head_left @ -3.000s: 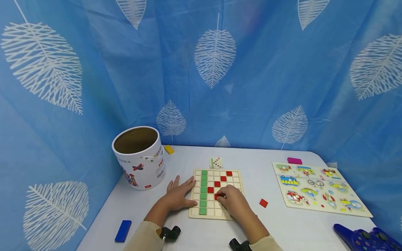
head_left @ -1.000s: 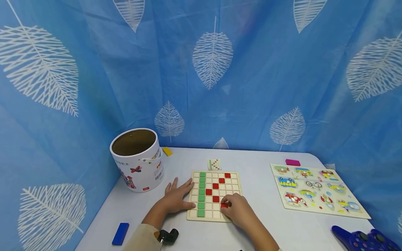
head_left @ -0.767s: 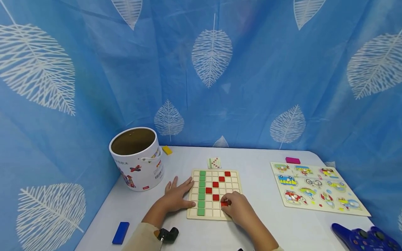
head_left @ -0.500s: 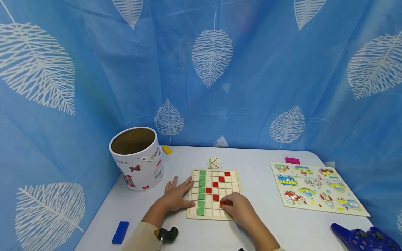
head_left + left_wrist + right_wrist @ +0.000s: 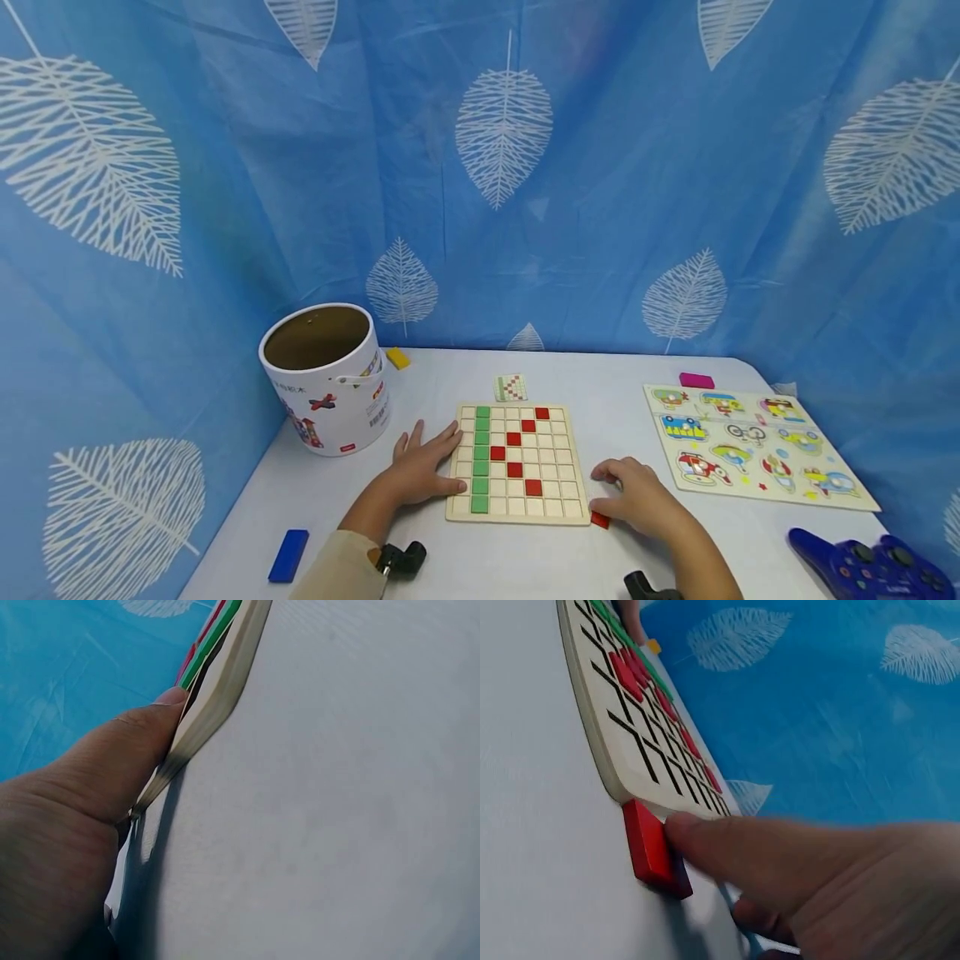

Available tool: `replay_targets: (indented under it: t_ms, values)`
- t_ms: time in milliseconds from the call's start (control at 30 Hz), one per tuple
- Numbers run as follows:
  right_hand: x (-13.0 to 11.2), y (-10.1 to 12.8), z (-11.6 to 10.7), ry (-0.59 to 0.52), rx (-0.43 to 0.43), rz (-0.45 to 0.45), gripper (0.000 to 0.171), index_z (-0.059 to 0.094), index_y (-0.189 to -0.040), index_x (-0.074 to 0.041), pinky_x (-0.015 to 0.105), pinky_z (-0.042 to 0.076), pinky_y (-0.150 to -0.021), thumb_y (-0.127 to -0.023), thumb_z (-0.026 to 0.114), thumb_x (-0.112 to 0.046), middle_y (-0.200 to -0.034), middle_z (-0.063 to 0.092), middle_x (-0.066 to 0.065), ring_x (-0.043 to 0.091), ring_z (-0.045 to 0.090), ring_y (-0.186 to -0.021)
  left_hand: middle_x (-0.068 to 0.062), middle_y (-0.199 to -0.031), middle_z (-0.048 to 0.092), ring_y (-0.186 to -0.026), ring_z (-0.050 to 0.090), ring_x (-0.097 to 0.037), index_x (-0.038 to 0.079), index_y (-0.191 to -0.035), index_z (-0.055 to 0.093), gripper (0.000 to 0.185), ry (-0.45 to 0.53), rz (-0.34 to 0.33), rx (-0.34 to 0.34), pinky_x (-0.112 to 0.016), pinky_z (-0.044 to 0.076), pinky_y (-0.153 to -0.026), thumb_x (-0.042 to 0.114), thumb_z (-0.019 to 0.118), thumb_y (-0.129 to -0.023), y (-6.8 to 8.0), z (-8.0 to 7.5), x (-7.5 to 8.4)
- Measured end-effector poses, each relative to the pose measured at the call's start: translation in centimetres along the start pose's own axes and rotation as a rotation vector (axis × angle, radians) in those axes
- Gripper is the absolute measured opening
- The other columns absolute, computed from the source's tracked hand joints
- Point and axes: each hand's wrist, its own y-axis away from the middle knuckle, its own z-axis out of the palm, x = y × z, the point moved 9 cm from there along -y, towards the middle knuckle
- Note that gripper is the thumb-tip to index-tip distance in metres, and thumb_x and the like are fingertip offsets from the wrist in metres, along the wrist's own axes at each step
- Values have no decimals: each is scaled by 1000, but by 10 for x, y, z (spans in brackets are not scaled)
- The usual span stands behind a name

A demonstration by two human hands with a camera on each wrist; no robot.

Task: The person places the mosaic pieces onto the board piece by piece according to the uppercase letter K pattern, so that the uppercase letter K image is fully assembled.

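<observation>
A wooden grid board point(image 5: 558, 515) lies in the middle of the table. Green tiles point(image 5: 481, 467) fill one column, and several red tiles point(image 5: 533, 487) sit in a bent diagonal. My left hand point(image 5: 420, 471) is spread at the board's left side, its thumb over the edge; the left wrist view shows that thumb point(image 5: 146, 735) against the rim. Off the board's near right corner, my right hand point(image 5: 637, 500) is over a loose red tile point(image 5: 656, 847). Its thumb touches the tile, while the index finger stands apart from it. A small pattern card point(image 5: 511, 387) lies beyond the board.
A white bucket point(image 5: 330, 408) stands at the back left, with a yellow block point(image 5: 397, 358) beside it. A blue block point(image 5: 288, 556) is at front left. To the right are a picture puzzle board point(image 5: 757, 450), a pink block point(image 5: 697, 381) and a blue game controller point(image 5: 870, 562).
My right hand has let go of a red tile, now in a lower cell of the board, and moved right to the loose red tile. My left hand has stayed at the board's edge.
</observation>
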Motion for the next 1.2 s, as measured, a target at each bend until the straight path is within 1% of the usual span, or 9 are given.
replay_targets:
  t_ms: [67, 200, 300, 433, 600, 767, 867, 967, 1200]
  values:
    - [8, 0, -3, 32, 16, -13, 31, 72, -107, -22, 45, 48, -91, -83, 89, -33, -106, 62, -1, 20, 54, -101, 12, -175, 21, -162, -9, -44, 30, -165, 35, 103, 1, 0, 4, -67, -7, -126, 68, 79, -80, -1, 0, 0]
    - [17, -2, -9, 17, 106, -5, 14, 70, -97, -18, 37, 45, -77, -92, 80, -27, -93, 60, 1, 19, 53, -88, 12, -174, 22, -162, -8, -44, 30, -165, 35, 103, 5, -2, 5, -68, -8, -126, 68, 79, -80, 0, 0, 0]
    - [19, -2, -10, 19, 138, 12, 20, 71, -100, -16, 38, 46, -76, -91, 81, -32, -95, 62, 2, 20, 54, -89, 10, -174, 23, -162, -8, -45, 29, -165, 35, 104, 11, 3, 4, -68, -7, -126, 68, 80, -80, 0, 0, 1]
    - [16, -3, -8, 42, 120, 7, 32, 72, -108, -19, 43, 47, -85, -84, 87, -34, -106, 63, 3, 24, 54, -100, 11, -174, 22, -162, -8, -45, 28, -165, 35, 103, 8, 9, 14, -68, -7, -126, 67, 80, -80, -1, -3, 2]
    - [16, -5, -6, 16, 137, 2, 23, 72, -106, -16, 46, 51, -89, -87, 84, -19, -99, 63, -1, 21, 55, -95, 10, -174, 24, -162, -7, -45, 27, -164, 37, 102, 19, 6, 19, -69, -6, -126, 65, 81, -80, 1, -3, 3]
    - [10, -3, -6, -76, 174, 9, 25, 73, -108, -12, 37, 52, -81, -87, 84, -17, -95, 64, -2, 16, 57, -89, 10, -174, 24, -162, -7, -45, 28, -164, 37, 102, 24, 5, 14, -68, -6, -126, 66, 81, -80, 2, -2, 2]
    - [-7, 1, 3, -143, 150, -27, 25, 73, -107, -16, 30, 47, -76, -86, 86, -20, -93, 63, -4, 14, 55, -87, 10, -174, 23, -162, -7, -44, 28, -164, 36, 102, 19, 6, 9, -68, -6, -126, 67, 80, -80, 2, -2, 2]
    - [-29, 5, 18, -192, 73, -111, 24, 72, -103, -20, 26, 47, -73, -85, 88, -21, -92, 62, -6, 13, 54, -86, 10, -174, 24, -162, -6, -45, 28, -164, 37, 102, 22, 8, 9, -69, -6, -126, 67, 80, -80, 3, -2, 2]
    - [-60, 13, 40, -158, -38, -291, 16, 72, -95, -29, 23, 48, -73, -88, 84, -22, -97, 62, -12, 8, 54, -87, 13, -174, 22, -162, -8, -44, 31, -164, 35, 102, 30, 1, 7, -67, -8, -126, 67, 80, -80, 3, -2, 2]
